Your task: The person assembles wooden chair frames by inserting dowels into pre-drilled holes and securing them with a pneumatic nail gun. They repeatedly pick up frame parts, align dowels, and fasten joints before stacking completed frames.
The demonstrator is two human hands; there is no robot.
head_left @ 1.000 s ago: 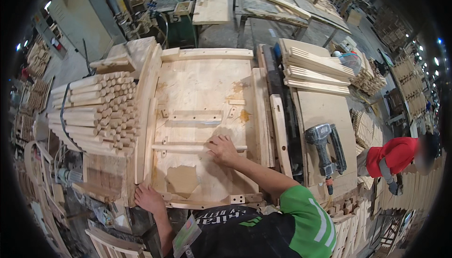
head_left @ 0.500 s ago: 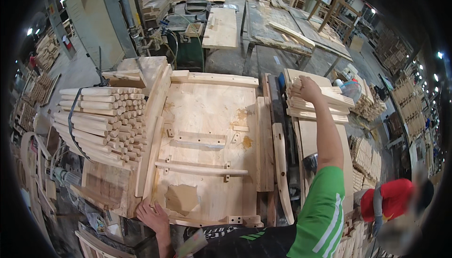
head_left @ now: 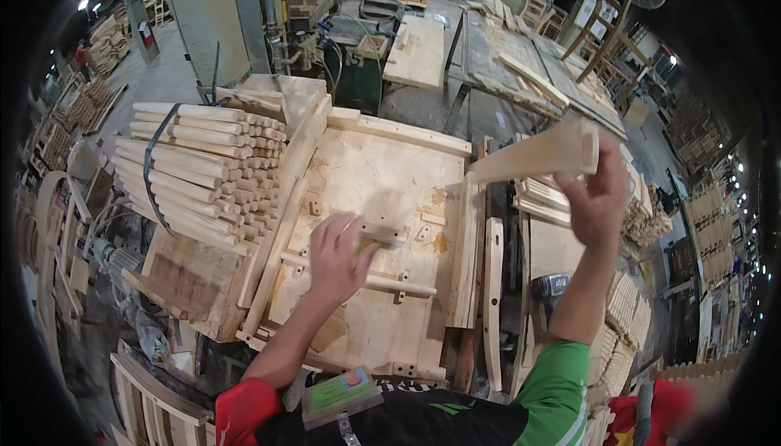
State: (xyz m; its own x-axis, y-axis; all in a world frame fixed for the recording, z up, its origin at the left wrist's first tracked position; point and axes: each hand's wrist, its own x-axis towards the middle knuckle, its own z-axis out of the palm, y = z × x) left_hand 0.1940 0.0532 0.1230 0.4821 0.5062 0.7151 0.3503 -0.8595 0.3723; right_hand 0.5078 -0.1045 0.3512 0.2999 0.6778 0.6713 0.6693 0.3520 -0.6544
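My right hand is raised at the right, closed round the end of a pale wooden slat. The slat is wider at the gripped end and slopes down left toward the edge of the wooden work board. Over the middle of that board hovers my left hand, fingers apart and holding nothing. Beneath it, a thin wooden rod lies across the board between small blocks. A short drilled wooden bar is beside my left fingertips, partly hidden by them.
At the left, a strapped bundle of round wooden sticks rests on a wooden stand. More slats lie on the side table at the right. A curved drilled rail stands beside the board. Another person in red is at the lower right.
My right hand has lifted a slat from the pile on the right and brought it toward the board. My left hand has moved from the board's near-left corner to above its middle.
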